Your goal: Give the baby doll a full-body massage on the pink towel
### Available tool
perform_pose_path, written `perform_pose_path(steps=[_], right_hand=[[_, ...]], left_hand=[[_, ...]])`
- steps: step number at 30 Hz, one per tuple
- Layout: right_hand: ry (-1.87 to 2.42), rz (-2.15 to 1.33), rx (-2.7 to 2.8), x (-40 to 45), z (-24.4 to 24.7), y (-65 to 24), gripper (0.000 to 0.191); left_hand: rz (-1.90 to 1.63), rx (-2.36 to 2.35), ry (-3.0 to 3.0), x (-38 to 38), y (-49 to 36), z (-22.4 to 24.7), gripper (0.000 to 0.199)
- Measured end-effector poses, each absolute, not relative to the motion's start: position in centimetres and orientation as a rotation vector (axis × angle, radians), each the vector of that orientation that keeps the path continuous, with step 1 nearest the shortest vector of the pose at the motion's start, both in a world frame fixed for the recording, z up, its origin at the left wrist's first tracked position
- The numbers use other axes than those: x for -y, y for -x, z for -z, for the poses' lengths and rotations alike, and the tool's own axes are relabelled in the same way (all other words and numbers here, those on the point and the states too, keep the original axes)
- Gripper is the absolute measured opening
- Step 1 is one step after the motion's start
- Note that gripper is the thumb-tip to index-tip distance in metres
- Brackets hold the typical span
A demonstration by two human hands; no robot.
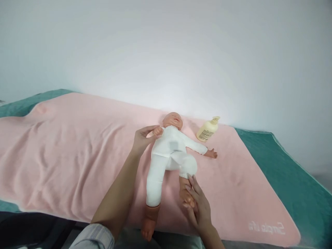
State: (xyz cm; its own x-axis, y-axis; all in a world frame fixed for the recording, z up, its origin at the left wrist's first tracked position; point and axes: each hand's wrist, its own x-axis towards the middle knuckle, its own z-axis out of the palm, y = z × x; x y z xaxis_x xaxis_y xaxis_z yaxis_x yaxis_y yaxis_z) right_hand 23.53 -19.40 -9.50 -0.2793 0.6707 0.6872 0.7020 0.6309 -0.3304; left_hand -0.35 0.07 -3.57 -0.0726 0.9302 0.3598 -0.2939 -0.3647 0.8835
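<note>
A baby doll [162,148] in a white cloth body lies on its back, head toward the wall, with bare plastic hands and feet. My left hand [144,137] pinches the doll's hand on the left side, beside its shoulder. Around the doll's foot on the right my right hand [199,204] is closed, and that leg is bent at the knee. The doll's other leg stretches straight toward me, its foot at the near edge. Its other arm reaches out to the right, untouched.
A pale yellow pump bottle [207,130] stands tilted in view right of the doll's head. Under everything spreads a pink blanket [77,148], wrinkled on the left, over a green cover [282,169]. A white wall [166,52] rises behind. Something dark [31,228] shows at lower left.
</note>
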Motion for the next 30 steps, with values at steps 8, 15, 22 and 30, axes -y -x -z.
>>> perform_pose_path(steps=[8,15,22,30], right_hand=[[1.078,-0.212,1.718,14.8,7.1,-22.2,0.041],[1.051,-0.249,1.707,13.8,6.6,-21.7,0.041],[1.089,-0.162,1.765,15.8,7.0,-21.8,0.039],[1.111,0.005,1.961,20.3,7.6,-22.6,0.048]], left_hand=[[-1.246,-0.618,-1.913,1.0,-1.5,3.5,0.025],[-1.200,-0.576,-2.115,0.8,-1.5,3.7,0.021],[-1.462,-0.739,-1.582,0.6,-0.9,3.4,0.033],[-1.963,-0.971,-0.618,-1.1,1.0,3.9,0.025]])
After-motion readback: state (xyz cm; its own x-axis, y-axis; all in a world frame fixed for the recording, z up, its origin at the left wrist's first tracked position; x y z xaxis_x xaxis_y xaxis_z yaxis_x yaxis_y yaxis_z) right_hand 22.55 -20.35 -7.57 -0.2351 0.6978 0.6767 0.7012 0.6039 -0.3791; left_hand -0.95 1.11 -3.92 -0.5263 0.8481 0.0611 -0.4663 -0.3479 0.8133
